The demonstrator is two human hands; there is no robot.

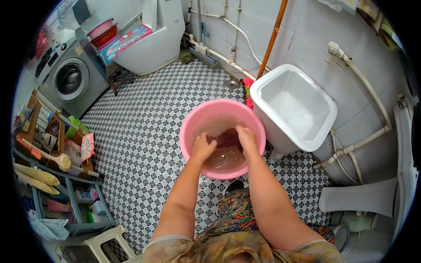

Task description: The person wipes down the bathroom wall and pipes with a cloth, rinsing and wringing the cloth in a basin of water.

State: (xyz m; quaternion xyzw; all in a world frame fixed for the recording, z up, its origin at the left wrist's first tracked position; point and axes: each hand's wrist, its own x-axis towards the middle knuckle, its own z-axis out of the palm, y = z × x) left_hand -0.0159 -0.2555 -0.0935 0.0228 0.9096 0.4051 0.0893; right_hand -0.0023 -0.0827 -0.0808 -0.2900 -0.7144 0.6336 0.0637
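Observation:
A round pink basin [187,127] stands on the patterned floor, holding murky water and a dark red cloth [228,139]. My left hand [203,147] is inside the basin at the cloth's left end, its fingers curled onto the edge of the fabric. On the right side, my right hand [246,137] grips the cloth's other end near the far rim. The cloth stretches between both hands, partly under water.
A white pedestal sink [294,105] adjoins the basin's right side, with an orange-brown pole [274,37] behind. Farther off are a toilet [151,50] and a washing machine [72,79]. Shelves [72,197] and a stool [94,241] stand at left.

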